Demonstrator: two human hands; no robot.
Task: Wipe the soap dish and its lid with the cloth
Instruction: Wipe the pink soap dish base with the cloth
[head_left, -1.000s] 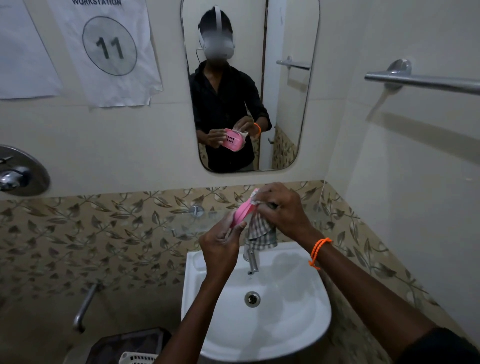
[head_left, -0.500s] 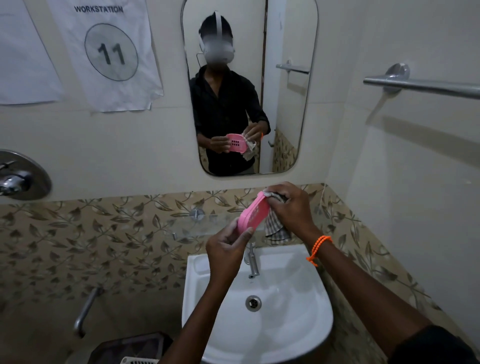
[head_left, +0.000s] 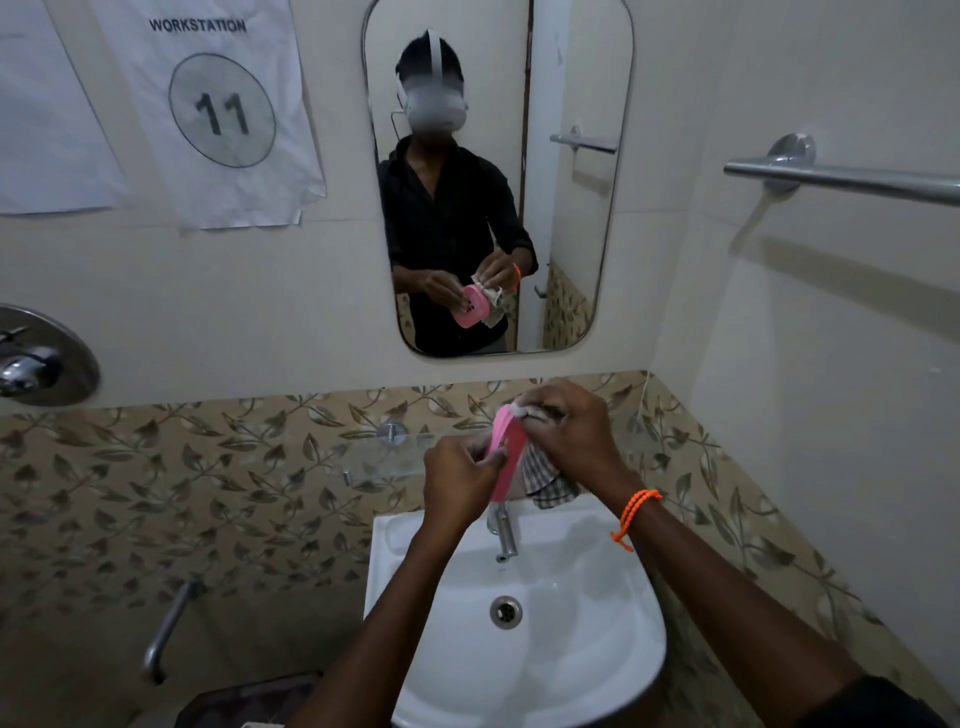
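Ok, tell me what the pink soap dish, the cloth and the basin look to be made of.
Soap dish: likely moulded plastic, going by its uniform pink colour, smooth matte face and thin rounded edge.
Cloth: woven fabric, probably cotton; a checked weave shows and it hangs in soft folds.
Basin: glazed ceramic by the look, white and glossy with soft highlights.

Bare forearms, an orange beaded bracelet (head_left: 636, 514) on the right wrist, black shirt sleeve (head_left: 878, 701).

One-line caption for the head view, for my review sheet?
Over the white sink, left hand holds pink soap dish part while right hand wipes it with checked cloth.
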